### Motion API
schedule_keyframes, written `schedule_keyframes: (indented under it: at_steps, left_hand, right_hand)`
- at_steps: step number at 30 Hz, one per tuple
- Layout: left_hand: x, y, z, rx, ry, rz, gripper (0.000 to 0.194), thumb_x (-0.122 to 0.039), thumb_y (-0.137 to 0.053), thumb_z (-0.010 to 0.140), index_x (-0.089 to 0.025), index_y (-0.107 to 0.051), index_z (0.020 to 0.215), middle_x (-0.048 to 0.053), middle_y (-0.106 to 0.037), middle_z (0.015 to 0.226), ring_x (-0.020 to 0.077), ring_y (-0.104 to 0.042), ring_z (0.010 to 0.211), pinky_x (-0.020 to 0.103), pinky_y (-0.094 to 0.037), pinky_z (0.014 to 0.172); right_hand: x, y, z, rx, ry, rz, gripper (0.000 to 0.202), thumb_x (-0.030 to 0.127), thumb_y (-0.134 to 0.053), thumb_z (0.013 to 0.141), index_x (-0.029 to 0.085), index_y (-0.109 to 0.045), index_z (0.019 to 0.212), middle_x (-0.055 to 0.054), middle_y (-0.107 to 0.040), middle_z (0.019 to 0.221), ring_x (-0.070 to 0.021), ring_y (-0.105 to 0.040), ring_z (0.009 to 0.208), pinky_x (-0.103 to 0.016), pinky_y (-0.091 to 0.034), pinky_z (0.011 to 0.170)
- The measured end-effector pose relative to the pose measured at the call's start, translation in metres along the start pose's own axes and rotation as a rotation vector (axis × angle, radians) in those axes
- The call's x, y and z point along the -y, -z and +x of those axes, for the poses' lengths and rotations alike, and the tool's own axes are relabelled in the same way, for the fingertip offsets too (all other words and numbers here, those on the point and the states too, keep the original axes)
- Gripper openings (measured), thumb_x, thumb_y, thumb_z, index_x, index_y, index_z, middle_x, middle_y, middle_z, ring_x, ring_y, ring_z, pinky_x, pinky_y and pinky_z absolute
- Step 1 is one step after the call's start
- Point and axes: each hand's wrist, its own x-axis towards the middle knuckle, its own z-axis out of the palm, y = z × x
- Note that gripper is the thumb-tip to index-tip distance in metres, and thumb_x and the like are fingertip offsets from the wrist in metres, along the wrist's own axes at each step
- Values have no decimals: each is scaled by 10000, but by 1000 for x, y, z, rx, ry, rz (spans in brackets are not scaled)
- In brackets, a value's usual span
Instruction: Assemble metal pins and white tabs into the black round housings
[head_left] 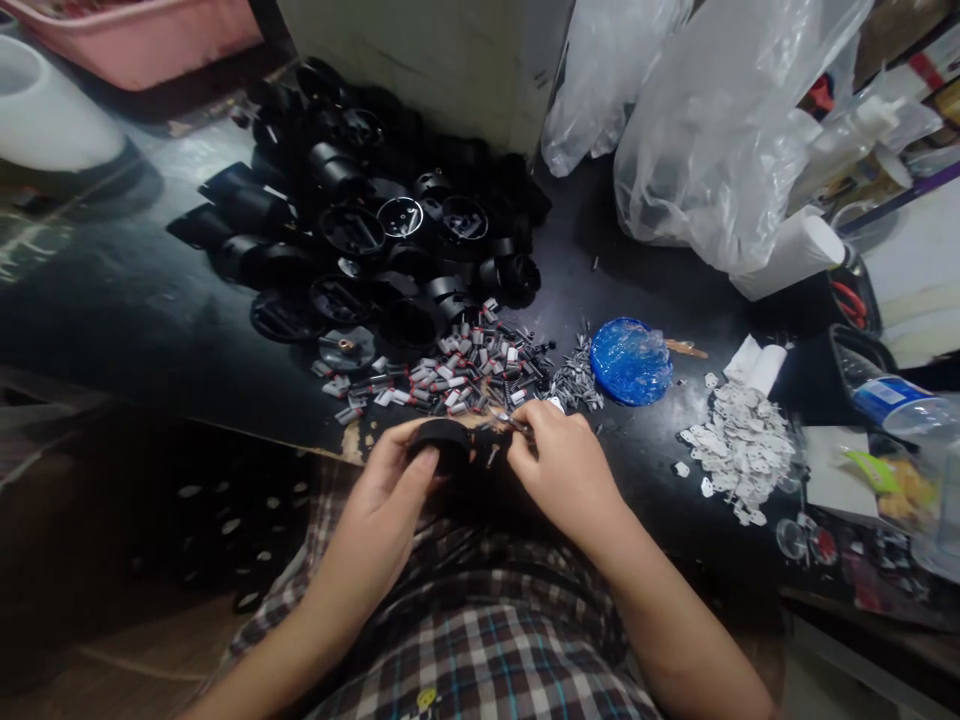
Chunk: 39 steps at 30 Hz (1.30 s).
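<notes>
Near the table's front edge, my left hand (394, 480) is wrapped round a black round part (444, 447), thumb across its near side. Just right of it, my right hand (559, 455) is closed in a pinch on a small metal piece (511, 420), too small to make out clearly. Beyond both hands lies a pile of small grey and white pieces with red ends (454, 370). Small grey metal bits (576, 378) lie beside that pile, next to a blue lid (631, 362) holding a clear, glossy substance.
Many black round housings (352, 230) are heaped at the back left. White flat pieces (742, 450) are piled at the right. Plastic bags (697, 150) stand at the back right, and a pink basin (142, 45) at the far left. A bottle (896, 400) lies at the right.
</notes>
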Motion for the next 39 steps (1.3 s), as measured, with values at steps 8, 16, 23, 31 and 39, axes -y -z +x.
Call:
schedule_keyframes:
  at_steps: [8, 16, 23, 31, 39]
  left_hand:
    - [-9, -4, 5, 33, 257, -304, 232, -327, -736, 803, -242, -674, 1010, 5, -725, 1032, 170, -681, 913, 284, -573, 850]
    - [-12, -12, 7, 194, 415, -502, 159, -279, -639, 893, -262, -682, 1045, 13, -739, 1118, 169, -704, 964, 323, -583, 889]
    - [-14, -18, -1, 128, 267, -421, 190, -294, -675, 871, -273, -676, 1060, -9, -712, 1185, 149, -641, 1099, 240, -542, 935]
    - [-12, -20, -2, 150, 315, -379, 299, -321, -742, 808, -299, -679, 1100, -5, -718, 1179, 181, -659, 1095, 273, -543, 953]
    - [-12, -27, -6, 222, 330, -366, 345, -354, -811, 729, -260, -684, 1035, 27, -752, 1076, 220, -679, 1072, 331, -557, 947]
  right_hand:
    - [4, -17, 18, -65, 103, -372, 163, 192, -454, 928, 160, -607, 881, -89, -701, 879, -242, -649, 767, -418, -331, 766]
    - [-1, -8, -2, -90, 90, 212, 19, 211, -600, 855, 212, -607, 837, 10, -710, 880, -162, -636, 836, -330, -359, 822]
    - [-3, -6, -11, -167, 125, 265, 31, 222, -607, 880, 218, -628, 857, 10, -685, 862, -160, -619, 840, -330, -350, 808]
    - [-2, 1, -17, -250, 203, 269, 55, 220, -606, 891, 226, -646, 854, 12, -691, 843, -147, -611, 811, -327, -364, 798]
    - [-4, -6, -17, -314, 275, 47, 129, 199, -561, 909, 217, -678, 858, 5, -706, 799, -138, -610, 757, -349, -332, 790]
